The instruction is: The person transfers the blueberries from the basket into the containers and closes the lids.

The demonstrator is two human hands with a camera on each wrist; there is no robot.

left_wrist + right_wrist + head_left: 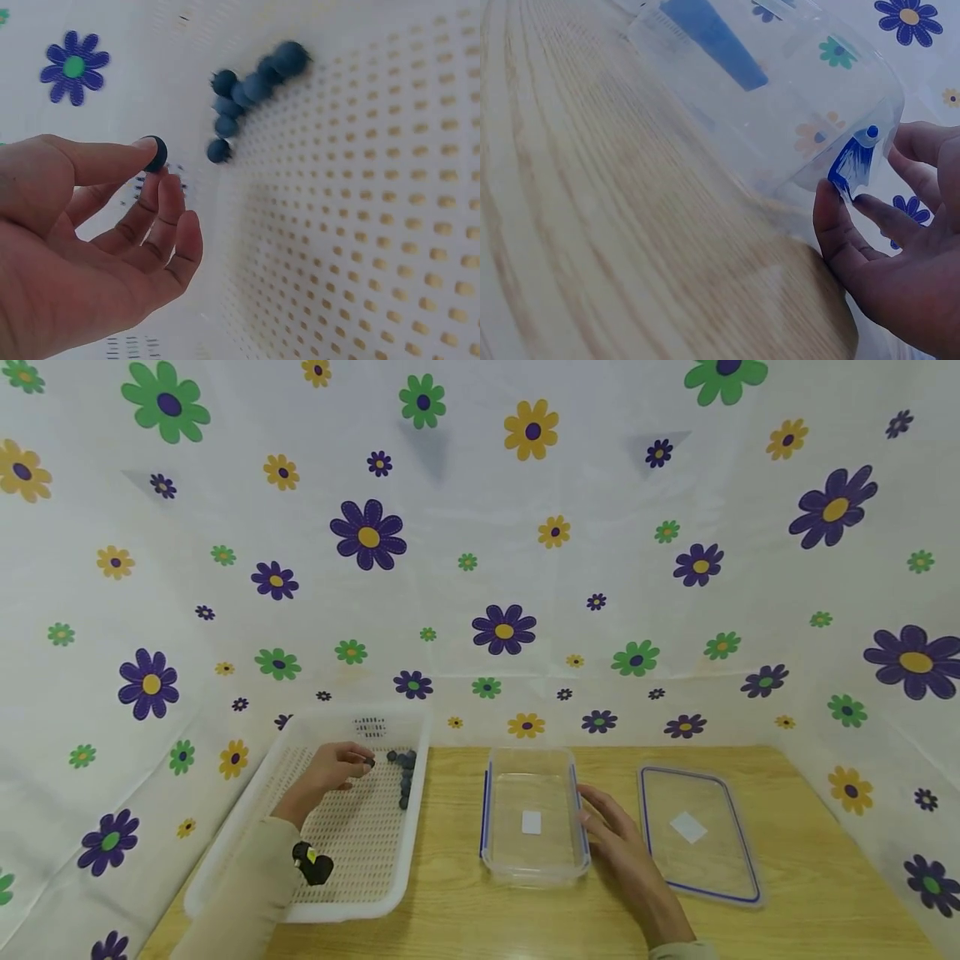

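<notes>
My left hand (328, 775) is over the white perforated basket (408, 868) and pinches one blueberry (157, 154) between thumb and fingertip; its other fingers are loosely bent. Several more blueberries (253, 88) lie in a short row along the basket's right side, just beyond the hand. To the right of the basket stands a clear plastic container (536, 870), without its lid and with a white label inside its outline. My right hand (618, 839) holds the container's right side, fingers and thumb around the blue-edged side clip (853, 163).
A clear lid (712, 868) with a blue seal lies flat to the right of my right hand. All of it stands on a wood-grain table (457, 902). White flowered cloth (465, 610) encloses the back and both sides.
</notes>
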